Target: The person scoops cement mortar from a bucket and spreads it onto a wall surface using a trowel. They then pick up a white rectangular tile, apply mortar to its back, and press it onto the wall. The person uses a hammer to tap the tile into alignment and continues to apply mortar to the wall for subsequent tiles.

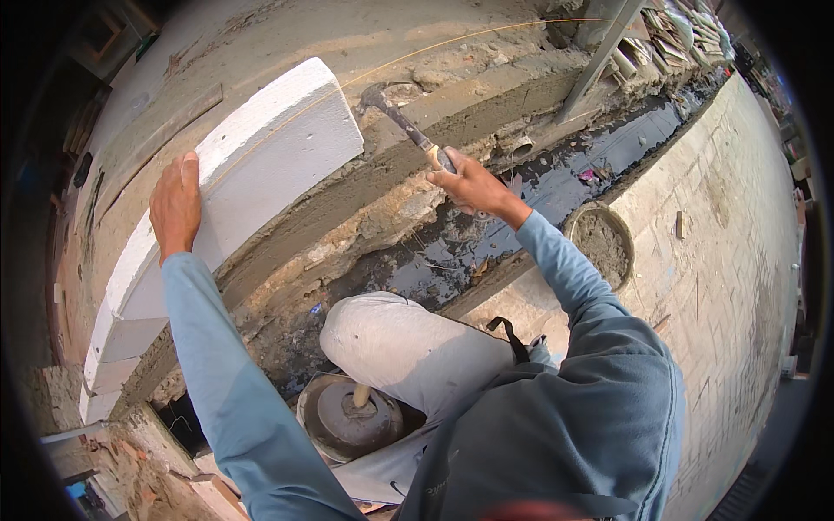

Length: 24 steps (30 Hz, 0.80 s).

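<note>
Right grip (476, 187) clenching hand tool (410, 128), left grip (176, 207) flat on white block (300, 143), string (343, 86) across, watery trench (565, 174), mortar bucket (631, 247)

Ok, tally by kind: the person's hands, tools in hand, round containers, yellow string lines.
Hands: 2 (left hand, right hand)
Held tool: 1
Round containers: 2 (mortar container, container between the legs)
Yellow string: 1
Total: 6

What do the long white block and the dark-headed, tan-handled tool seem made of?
Long white block: probably matte aerated concrete, by its chalky, lightly pitted faces. Dark-headed, tan-handled tool: likely dull metal, by its slim, grimy shaft; its handle perhaps wood by its colour, partly hidden.
</note>
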### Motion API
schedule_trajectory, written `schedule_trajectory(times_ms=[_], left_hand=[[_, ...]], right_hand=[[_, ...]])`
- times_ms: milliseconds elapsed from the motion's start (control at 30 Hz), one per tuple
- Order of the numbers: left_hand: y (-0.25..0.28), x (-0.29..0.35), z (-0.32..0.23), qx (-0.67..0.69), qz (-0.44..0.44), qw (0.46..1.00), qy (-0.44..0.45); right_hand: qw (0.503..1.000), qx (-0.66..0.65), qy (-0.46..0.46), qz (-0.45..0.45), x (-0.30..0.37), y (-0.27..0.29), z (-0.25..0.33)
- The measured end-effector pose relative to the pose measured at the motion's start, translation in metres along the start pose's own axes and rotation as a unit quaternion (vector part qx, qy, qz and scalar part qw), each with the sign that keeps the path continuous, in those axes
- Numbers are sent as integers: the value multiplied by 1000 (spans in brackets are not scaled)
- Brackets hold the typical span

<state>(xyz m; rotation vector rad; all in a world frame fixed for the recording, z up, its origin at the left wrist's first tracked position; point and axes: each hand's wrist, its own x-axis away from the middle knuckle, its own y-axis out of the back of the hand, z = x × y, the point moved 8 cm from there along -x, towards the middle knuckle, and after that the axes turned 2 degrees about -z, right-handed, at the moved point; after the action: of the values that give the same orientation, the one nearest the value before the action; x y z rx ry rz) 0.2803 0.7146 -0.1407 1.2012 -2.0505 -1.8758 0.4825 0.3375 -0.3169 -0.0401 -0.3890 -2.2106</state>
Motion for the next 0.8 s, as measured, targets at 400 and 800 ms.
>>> schedule_trajectory(times_ms=[400, 800], left_hand=[[44, 27, 78, -34, 95, 990, 100], [30, 28, 77, -19, 28, 997, 75]], right_hand=[[976, 68, 189, -88, 74, 45, 131], [728, 570, 378, 42, -48, 12, 248]])
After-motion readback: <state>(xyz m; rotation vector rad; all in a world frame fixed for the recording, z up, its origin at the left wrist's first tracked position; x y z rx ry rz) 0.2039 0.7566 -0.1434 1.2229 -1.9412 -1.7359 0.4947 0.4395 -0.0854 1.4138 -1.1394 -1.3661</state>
